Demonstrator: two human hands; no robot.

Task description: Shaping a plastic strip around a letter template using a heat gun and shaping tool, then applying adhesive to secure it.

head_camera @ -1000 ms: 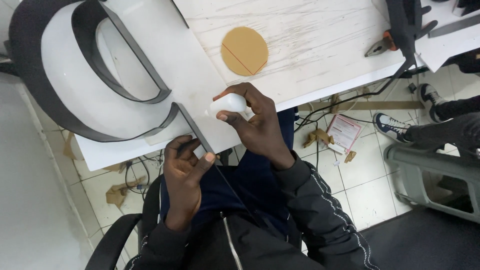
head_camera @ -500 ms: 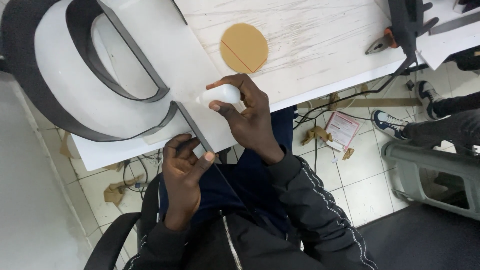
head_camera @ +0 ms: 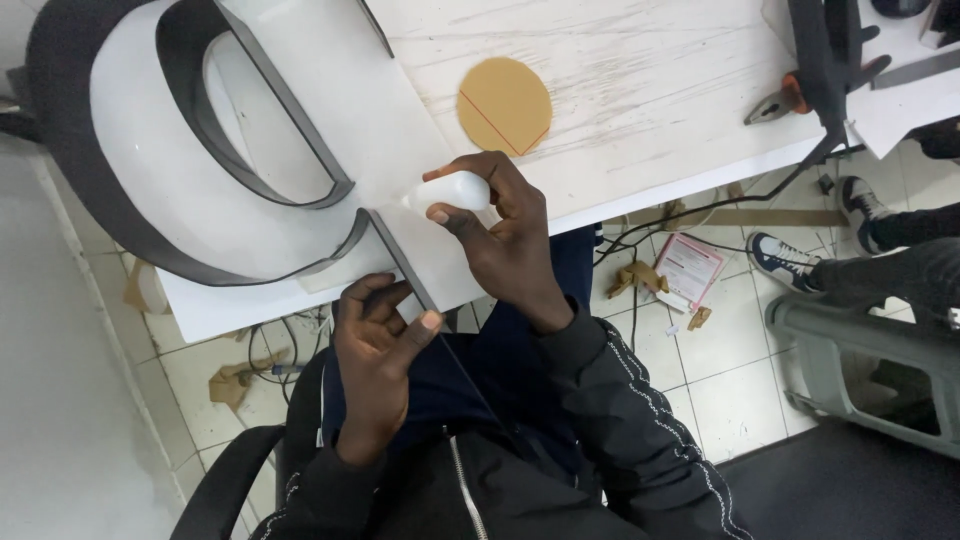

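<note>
Letter [head_camera: 130, 190]: big white sign letter with a dark rim, flat on the white table [head_camera: 640, 120], left.
Left hand [head_camera: 380, 350]: fingers pinch a thin dark strip [head_camera: 405, 275] at the table edge, seemingly to steady it.
Right hand [head_camera: 505, 235]: wrapped tight around a small white bottle [head_camera: 450, 192], nozzle aimed at the letter's rim.
Disc [head_camera: 504, 105]: tan, round, just beyond that hand.
Pliers [head_camera: 775, 100]: far right.

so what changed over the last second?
The right hand slid the small white bottle left along the table edge, bringing its nozzle to the seam of the big letter. Grip on the bottle unchanged. The left hand stayed pinching the dark strip; the letter and tan disc did not move.
</note>
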